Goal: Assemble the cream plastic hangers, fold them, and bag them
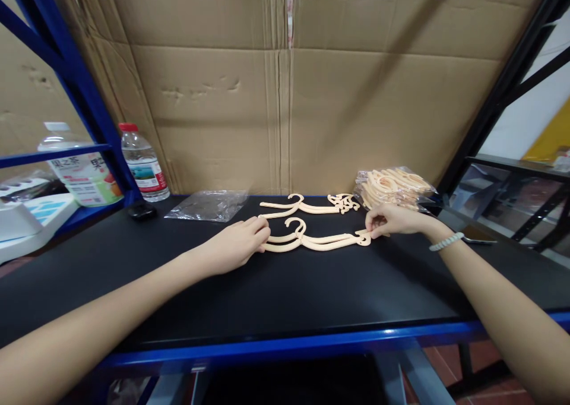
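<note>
Two cream plastic clothes hangers lie on the black tabletop (276,298). My left hand (243,241) is closed around the left end of the nearer hanger (327,241), its fingertips partly hidden. At that hanger's right end, my right hand (389,221) pinches a small cream hook-shaped piece (364,237), which touches the end of the arm. Behind lies the farther hanger (318,209), untouched. Several small cream curved pieces (342,203) are heaped at its right end. Just behind my right hand is a clear plastic bag (396,185) full of cream hanger parts.
An empty-looking clear plastic bag (209,205) lies at the back left. Beside it stand a red-capped water bottle (143,164) and a dark small object (142,211). Cardboard sheets (214,108) wall the back. A dark flat object (478,236) is by my right wrist.
</note>
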### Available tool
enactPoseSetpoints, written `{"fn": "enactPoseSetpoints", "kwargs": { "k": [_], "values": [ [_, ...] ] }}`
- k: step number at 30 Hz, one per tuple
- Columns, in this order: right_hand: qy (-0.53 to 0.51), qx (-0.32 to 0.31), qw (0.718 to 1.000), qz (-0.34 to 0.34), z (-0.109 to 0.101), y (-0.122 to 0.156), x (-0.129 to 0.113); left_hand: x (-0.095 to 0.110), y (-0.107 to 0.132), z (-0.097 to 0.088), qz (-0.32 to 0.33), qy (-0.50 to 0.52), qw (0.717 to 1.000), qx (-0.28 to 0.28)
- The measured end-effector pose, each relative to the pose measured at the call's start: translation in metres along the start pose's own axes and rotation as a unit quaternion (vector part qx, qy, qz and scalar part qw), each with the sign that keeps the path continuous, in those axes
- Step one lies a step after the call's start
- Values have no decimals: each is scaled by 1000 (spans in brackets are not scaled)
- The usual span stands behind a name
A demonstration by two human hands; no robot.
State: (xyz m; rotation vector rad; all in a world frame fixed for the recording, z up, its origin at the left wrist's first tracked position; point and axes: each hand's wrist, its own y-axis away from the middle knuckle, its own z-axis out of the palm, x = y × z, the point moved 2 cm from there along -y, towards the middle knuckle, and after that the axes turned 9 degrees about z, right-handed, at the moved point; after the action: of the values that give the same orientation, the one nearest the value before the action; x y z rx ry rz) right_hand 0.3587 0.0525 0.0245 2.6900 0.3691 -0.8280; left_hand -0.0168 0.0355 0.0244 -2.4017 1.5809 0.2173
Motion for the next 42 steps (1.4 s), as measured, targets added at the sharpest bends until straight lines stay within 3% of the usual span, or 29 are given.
{"fn": "enactPoseSetpoints", "kwargs": {
  "k": [5,10,17,27,42],
  "values": [
    [1,24,1000,-4,1,-5,1,-6,-1,6,-34,63,997,0],
    [23,63,998,-23,2,-8,5,-14,0,12,-38,104,993,49],
    [84,110,989,-58,-1,-5,3,-11,-1,10,-22,91,994,63],
    [105,224,968,-43,1,-7,-8,-8,-2,8,-23,113,991,69],
    [129,261,956,-38,1,-13,3,-9,-2,8,-27,97,993,62]
  ]
}}
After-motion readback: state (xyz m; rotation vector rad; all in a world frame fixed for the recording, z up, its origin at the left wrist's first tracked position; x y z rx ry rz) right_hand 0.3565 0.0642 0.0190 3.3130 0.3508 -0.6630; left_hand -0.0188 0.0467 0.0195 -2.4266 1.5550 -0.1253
